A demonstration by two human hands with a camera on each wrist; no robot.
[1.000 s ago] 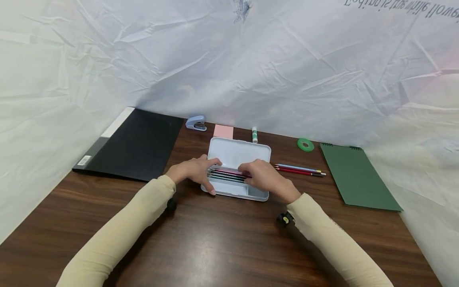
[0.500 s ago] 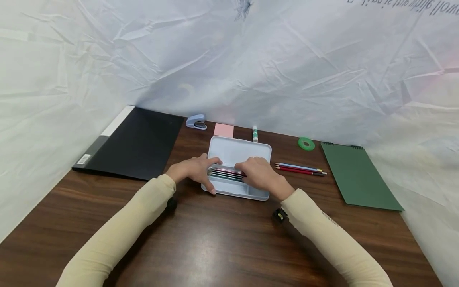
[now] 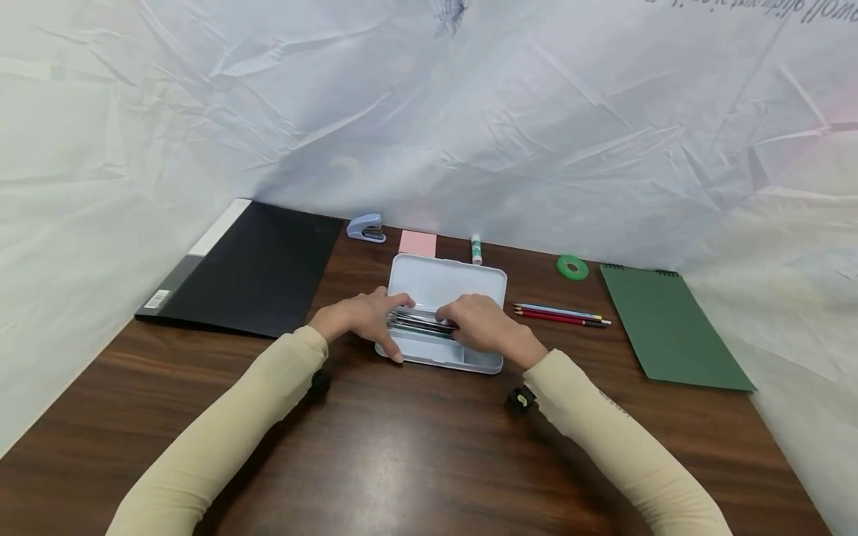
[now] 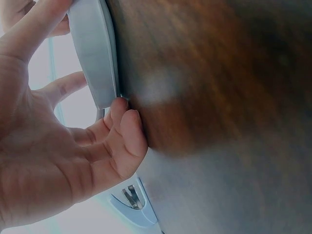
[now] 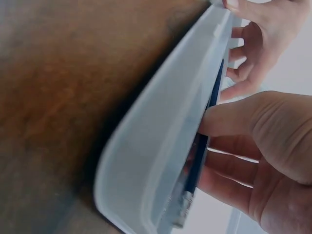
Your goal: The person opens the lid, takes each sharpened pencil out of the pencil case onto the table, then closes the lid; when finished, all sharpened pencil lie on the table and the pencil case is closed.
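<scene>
left hand (image 3: 365, 318) is gripping the left end of the pencil case (image 3: 447, 283), fingers wide | right hand (image 3: 484, 324) is pinching pencils (image 3: 414, 323) inside the case | from where I'm standing they're risking fanning out, since that pinch is sitting near their right ends imo

The right hand (image 3: 480, 322) has edged left along the case (image 3: 445, 284).

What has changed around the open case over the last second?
The right hand has shifted slightly left over the pencils in the case, toward the left hand; those pencils now look darker. No grip was visibly taken or released. Unchanged: the left hand at the case's left end, the open lid and the loose pencils on the table.
</scene>
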